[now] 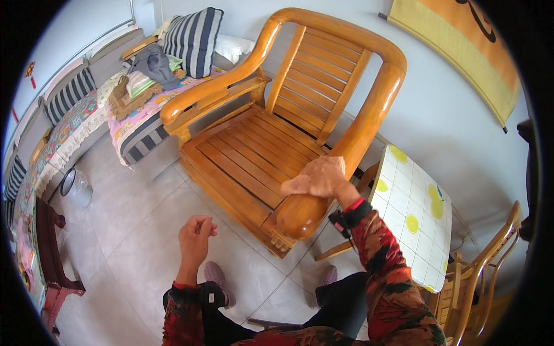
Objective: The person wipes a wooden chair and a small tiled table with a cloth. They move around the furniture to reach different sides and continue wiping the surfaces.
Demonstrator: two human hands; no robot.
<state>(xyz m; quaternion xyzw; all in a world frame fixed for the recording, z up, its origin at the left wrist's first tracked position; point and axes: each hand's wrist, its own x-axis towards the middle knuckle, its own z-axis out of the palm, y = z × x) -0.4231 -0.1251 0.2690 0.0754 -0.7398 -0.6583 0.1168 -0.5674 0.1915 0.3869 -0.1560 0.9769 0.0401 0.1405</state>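
Note:
A glossy wooden armchair [242,151] with a slatted seat and back stands before me. My right hand [318,177] lies across the front part of its right armrest [303,216]. That hand is blurred, and whether anything is under the palm is hidden. Over the floor, in front of the chair and to the left, my left hand [197,235] hangs with fingers curled. Nothing shows in it, and it is apart from the chair.
To the right stand a small table [415,207] with a lemon-patterned cover and a wooden chair [476,277]. A sofa [143,142] with striped cushions and folded cloths runs along the left. A lined waste bin [80,192] sits on the tiled floor [134,242].

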